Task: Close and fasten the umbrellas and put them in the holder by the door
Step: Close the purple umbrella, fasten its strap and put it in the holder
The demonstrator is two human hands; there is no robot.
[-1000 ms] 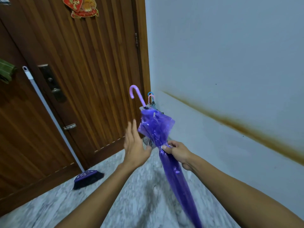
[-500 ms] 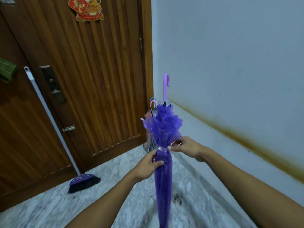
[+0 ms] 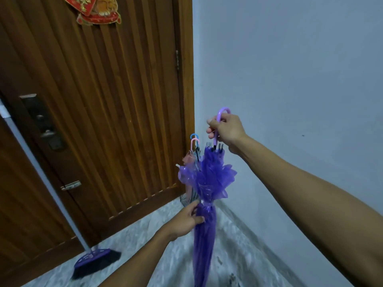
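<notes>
A closed purple umbrella [image 3: 207,183] stands upright in front of me, its canopy gathered and tied with a strap at the waist. My right hand [image 3: 227,131] grips its curved lilac handle at the top. My left hand [image 3: 186,219] holds the folded canopy just below the strap. Behind it, in the corner by the door, the holder [image 3: 186,198] is mostly hidden. A pink-handled umbrella [image 3: 192,150] and a blue-handled umbrella [image 3: 194,136] stick up from the holder.
A wooden door [image 3: 103,121] fills the left side, with a lock plate [image 3: 41,121]. A broom [image 3: 93,262] leans against the door, its head on the marble floor [image 3: 145,255]. A pale wall [image 3: 290,79] runs along the right.
My right hand has moved from the strap at the umbrella's waist up to the curved handle. My left hand stays on the folded canopy below the strap. The view has come closer to the corner.
</notes>
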